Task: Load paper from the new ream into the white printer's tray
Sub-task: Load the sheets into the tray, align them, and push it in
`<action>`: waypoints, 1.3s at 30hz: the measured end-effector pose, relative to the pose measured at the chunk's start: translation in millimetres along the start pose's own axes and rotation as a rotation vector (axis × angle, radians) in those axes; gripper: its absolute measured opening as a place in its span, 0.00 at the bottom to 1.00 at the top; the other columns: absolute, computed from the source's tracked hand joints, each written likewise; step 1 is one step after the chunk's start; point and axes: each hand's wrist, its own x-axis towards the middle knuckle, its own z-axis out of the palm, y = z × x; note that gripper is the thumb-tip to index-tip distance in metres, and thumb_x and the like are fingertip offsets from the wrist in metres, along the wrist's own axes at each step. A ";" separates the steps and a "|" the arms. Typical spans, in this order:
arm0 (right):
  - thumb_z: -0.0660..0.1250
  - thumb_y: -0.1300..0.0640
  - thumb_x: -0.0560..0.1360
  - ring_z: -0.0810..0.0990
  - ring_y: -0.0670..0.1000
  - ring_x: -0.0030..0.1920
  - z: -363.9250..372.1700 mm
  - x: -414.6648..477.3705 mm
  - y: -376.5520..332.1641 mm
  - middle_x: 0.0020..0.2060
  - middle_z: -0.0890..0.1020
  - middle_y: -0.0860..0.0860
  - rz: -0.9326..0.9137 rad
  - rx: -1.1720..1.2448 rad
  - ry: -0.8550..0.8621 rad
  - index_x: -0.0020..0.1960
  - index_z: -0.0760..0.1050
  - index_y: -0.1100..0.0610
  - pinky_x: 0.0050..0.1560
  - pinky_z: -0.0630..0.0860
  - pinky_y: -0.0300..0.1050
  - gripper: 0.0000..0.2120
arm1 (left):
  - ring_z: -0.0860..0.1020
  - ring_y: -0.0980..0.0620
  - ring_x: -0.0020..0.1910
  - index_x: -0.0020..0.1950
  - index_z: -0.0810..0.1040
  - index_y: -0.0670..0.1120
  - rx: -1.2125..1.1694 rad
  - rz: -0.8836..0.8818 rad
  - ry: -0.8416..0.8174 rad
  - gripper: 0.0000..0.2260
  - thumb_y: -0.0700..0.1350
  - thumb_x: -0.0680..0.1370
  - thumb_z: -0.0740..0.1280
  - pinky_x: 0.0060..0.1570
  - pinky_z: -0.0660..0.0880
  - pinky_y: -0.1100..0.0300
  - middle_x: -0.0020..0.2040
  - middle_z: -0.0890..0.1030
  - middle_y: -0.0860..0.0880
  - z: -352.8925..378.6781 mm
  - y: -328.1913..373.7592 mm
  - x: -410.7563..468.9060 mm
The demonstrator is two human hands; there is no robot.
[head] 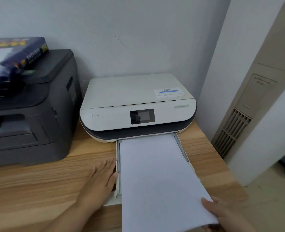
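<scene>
- Wooden desk (46, 180) against a pale wall; black printer (31, 111) on the left with the opened ream (16, 54) lying on top.
- White printer (136, 106) at centre, tray (182, 146) pulled out toward the camera.
- Paper stack (156, 178) lies over the tray, far edge near the slot, near end overhanging.
- Right hand (225, 215) pinches the stack's near right corner, thumb on top.
- Left hand (101, 180), fingers spread flat, rests against the tray's left rail.
- Judgement: paper fetched, insertion mid-way; seating the stack and closing the tray remain.
</scene>
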 end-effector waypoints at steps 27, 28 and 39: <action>0.54 0.64 0.80 0.75 0.49 0.15 14.4 31.5 5.0 0.29 0.76 0.60 -0.164 0.051 0.211 0.55 0.69 0.60 0.17 0.74 0.36 0.07 | 0.36 0.69 0.70 0.68 0.36 0.63 0.079 0.054 0.028 0.40 0.73 0.58 0.21 0.69 0.33 0.66 0.69 0.39 0.68 -1.4 -6.2 -29.9; 0.54 0.64 0.80 0.76 0.48 0.16 14.5 32.1 6.3 0.29 0.77 0.59 -0.162 0.061 0.221 0.56 0.70 0.61 0.17 0.74 0.36 0.07 | 0.36 0.69 0.70 0.68 0.35 0.64 0.096 0.060 0.036 0.39 0.72 0.58 0.21 0.68 0.31 0.68 0.70 0.39 0.68 -0.5 -7.9 -31.5; 0.54 0.64 0.81 0.79 0.52 0.28 29.1 41.4 -2.9 0.36 0.78 0.59 -0.149 0.221 0.262 0.68 0.66 0.63 0.20 0.76 0.35 0.16 | 0.36 0.67 0.71 0.68 0.34 0.62 0.171 0.079 0.059 0.39 0.69 0.58 0.18 0.61 0.25 0.74 0.71 0.38 0.66 4.5 -13.5 -33.6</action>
